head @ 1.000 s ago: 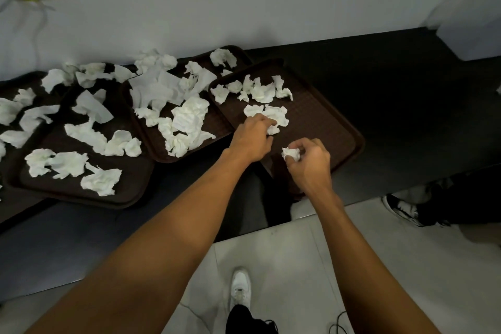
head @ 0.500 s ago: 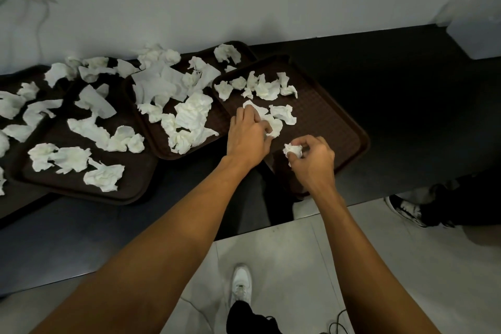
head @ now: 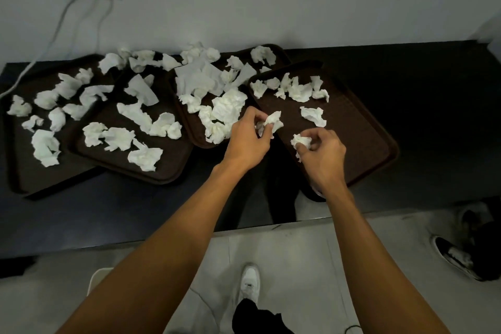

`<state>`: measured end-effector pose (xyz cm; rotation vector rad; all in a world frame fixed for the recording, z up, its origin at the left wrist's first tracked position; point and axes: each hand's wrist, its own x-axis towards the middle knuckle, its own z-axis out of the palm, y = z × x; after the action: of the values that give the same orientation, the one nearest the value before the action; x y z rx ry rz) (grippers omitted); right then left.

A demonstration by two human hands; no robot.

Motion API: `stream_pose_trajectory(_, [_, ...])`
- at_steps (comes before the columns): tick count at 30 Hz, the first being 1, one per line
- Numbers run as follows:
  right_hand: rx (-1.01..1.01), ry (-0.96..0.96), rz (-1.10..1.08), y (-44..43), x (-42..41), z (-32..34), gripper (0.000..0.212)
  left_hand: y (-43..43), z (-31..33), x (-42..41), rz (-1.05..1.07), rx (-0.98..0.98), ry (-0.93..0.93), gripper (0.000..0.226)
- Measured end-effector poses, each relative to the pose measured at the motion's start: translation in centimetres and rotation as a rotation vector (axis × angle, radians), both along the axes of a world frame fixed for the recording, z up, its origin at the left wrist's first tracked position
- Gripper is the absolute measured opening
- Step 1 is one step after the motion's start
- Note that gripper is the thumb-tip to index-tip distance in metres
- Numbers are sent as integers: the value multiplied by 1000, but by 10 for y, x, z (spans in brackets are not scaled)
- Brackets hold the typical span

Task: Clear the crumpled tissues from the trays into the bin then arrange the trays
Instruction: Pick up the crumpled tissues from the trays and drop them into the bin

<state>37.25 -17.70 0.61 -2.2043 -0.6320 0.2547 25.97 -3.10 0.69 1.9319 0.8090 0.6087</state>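
Both hands' grip on tissues [head: 273, 120], dark counter [head: 433, 116], white wall [head: 271, 3]

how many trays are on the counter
4, in an overlapping row: far left tray, second tray, third tray and right tray under both hands. More may be stacked beneath; cannot tell.

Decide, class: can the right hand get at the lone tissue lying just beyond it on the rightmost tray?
Probably yes. The lone tissue lies uncovered just beyond the right hand on the rightmost tray, with nothing between, though that hand already holds a crumpled tissue.
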Motion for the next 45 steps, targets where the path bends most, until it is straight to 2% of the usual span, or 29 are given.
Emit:
stream_pose_trajectory(7, [75,-22,108,33,-55,9,28,14,7,-67,134,-115,-97,19])
stream_pose_trajectory(15, [117,12,264,72,-143,13,23,27,7,-175,196,-97,-151,33])
stream_pose_trajectory(32, [119,119,589,140,-398,-21,24,38,-41,-462,593,-111,-45,33])
stream_pose_trajectory(45, [-28,173,828,159,-522,-82,26,12,-107,-597,850,-234,53,29])
